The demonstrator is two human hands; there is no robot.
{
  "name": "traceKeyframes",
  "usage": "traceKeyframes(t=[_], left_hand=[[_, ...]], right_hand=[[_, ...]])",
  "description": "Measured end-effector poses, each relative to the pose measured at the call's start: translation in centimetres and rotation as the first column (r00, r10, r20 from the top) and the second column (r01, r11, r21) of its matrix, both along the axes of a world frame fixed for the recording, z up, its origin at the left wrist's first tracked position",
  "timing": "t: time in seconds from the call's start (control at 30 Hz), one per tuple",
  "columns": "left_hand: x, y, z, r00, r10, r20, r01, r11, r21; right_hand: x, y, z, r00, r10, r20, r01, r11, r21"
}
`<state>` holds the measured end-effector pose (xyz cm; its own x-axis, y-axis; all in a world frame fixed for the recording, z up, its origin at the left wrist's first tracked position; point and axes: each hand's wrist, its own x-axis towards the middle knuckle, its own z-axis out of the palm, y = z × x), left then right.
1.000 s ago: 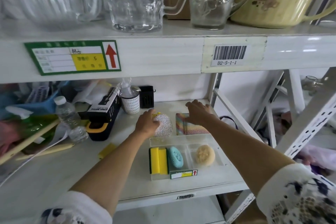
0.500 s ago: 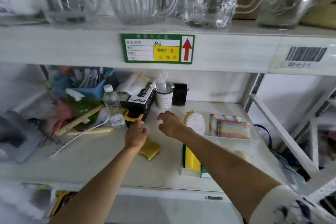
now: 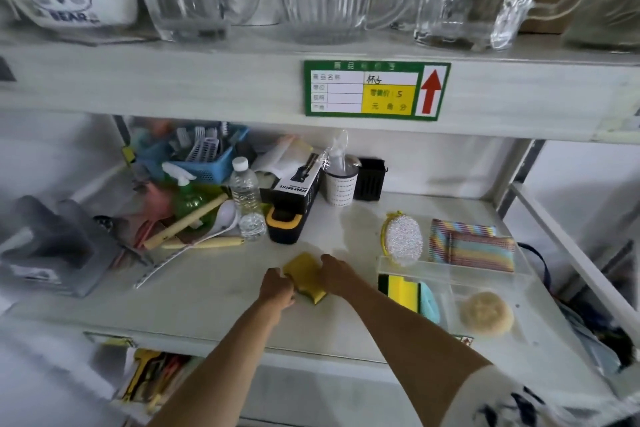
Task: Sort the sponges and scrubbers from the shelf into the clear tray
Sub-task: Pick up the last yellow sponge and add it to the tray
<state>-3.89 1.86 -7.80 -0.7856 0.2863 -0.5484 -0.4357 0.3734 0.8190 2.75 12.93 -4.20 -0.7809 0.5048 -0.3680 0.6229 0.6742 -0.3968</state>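
Ok so I've got both hands on the yellow sponge point(image 3: 306, 277), which sits flat on the shelf point(image 3: 207, 291) well left of the clear tray point(image 3: 491, 279). Left hand point(image 3: 277, 289) is curled against its near-left side, right hand point(image 3: 334, 272) clamps the right edge, so both are closed on it, though I can't really see the fingertips. Its long axis runs diagonally, from far-left to near-right, near corner pointing back at me.

Off to the right of my right hand, the tray already holds a yellow-and-green sponge point(image 3: 398, 288) standing on edge, a teal scrubber point(image 3: 429, 302) just beside it, and a round tan sponge point(image 3: 486, 314) in the next compartment. Just beyond the tray's far wall lie a sparkly silver scrubber point(image 3: 403, 237), long axis pointing away from me, and a rainbow-striped sponge point(image 3: 471, 246) lying crosswise. Past my left hand there's a water bottle point(image 3: 246, 198).
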Motion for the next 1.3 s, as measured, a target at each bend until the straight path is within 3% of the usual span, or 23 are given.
traceKeyframes(t=[0.23, 0.4, 0.57, 0.7, 0.83, 1.1, 1.3], left_hand=[[-0.2, 0.0, -0.2, 0.998, -0.024, -0.058, 0.02, 0.998, -0.061], [-0.7, 0.9, 0.9, 0.957, -0.08, -0.277, 0.066, 0.996, -0.06], [-0.7, 3.6, 3.6, 0.889, -0.044, -0.455, 0.031, 0.999, -0.035], [1.1, 6.3, 6.9, 0.853, 0.033, -0.521, 0.033, 0.993, 0.117], [3.9, 8.9, 10.0, 0.839, 0.019, -0.543, 0.088, 0.981, 0.17], [11.9, 15.1, 13.1, 0.76, -0.167, -0.628, 0.267, 0.961, 0.067], [18.3, 19.1, 12.2, 0.709, -0.31, -0.634, 0.399, 0.917, -0.002]], right_hand=[[0.2, -0.8, 1.3, 0.989, -0.142, -0.027, 0.139, 0.985, -0.104], [0.8, -1.0, 3.2, 0.958, -0.269, -0.104, 0.247, 0.952, -0.181], [1.4, -1.0, 6.4, 0.898, -0.336, -0.285, 0.294, 0.939, -0.179], [2.5, -0.5, 8.9, 0.822, -0.366, -0.436, 0.339, 0.93, -0.143], [5.3, 2.0, 10.1, 0.739, -0.378, -0.558, 0.371, 0.919, -0.131], [12.7, 8.0, 10.0, 0.494, -0.488, -0.719, 0.527, 0.826, -0.199], [19.8, 11.5, 9.0, 0.43, -0.563, -0.706, 0.631, 0.746, -0.211]])
